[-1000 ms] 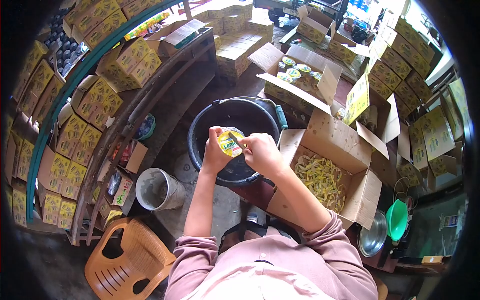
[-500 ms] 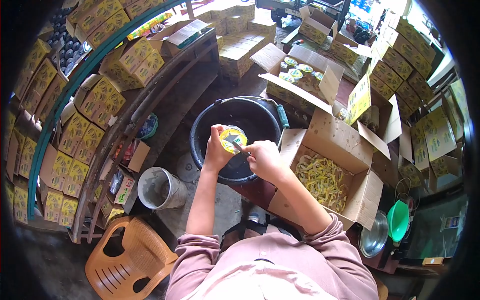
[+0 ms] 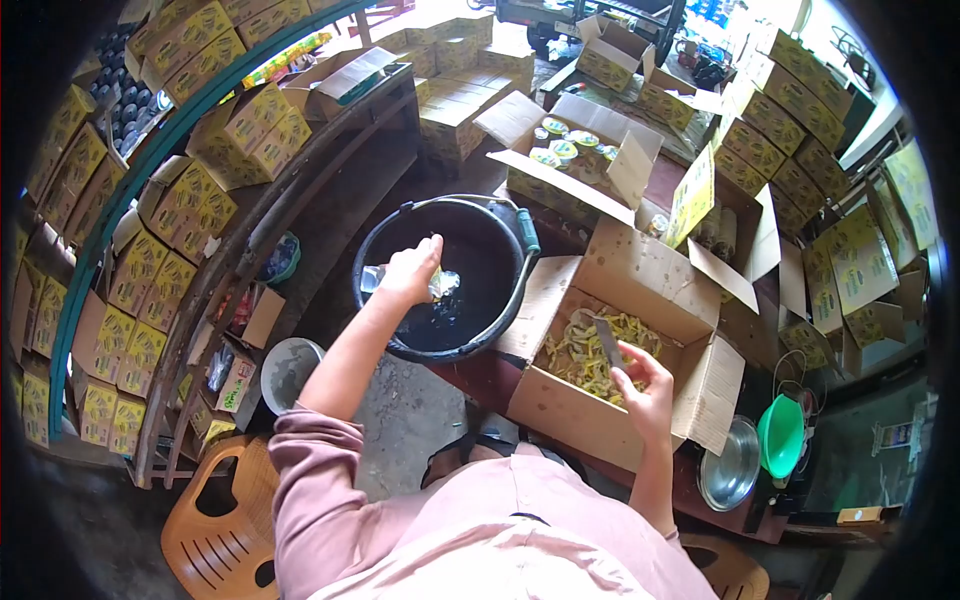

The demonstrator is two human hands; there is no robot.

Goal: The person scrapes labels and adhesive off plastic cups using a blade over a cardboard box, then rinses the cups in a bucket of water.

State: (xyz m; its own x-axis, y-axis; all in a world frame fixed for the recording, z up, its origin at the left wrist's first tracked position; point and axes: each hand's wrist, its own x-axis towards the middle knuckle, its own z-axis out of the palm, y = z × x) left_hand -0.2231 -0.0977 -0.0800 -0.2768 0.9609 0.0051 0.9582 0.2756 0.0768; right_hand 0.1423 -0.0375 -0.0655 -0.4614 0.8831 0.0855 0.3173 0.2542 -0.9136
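My left hand is wrapped round a cup, tipped on its side over the black bucket; something clear shows at its left side and liquid lies below. My right hand holds a knife by its lower end, blade pointing up, over the open cardboard box. Yellow strips lie inside that box. Behind it, an open carton holds several lidded cups.
A grey pail and an orange chair stand at the left. Stacked cartons fill the left shelf. A green bowl and metal basin are at the right. The bucket's handle rises on its right rim.
My hands have moved apart. The left one has tipped the cup over the bucket, and the right one has carried the knife right, over the box of strips. The view has shifted slightly.
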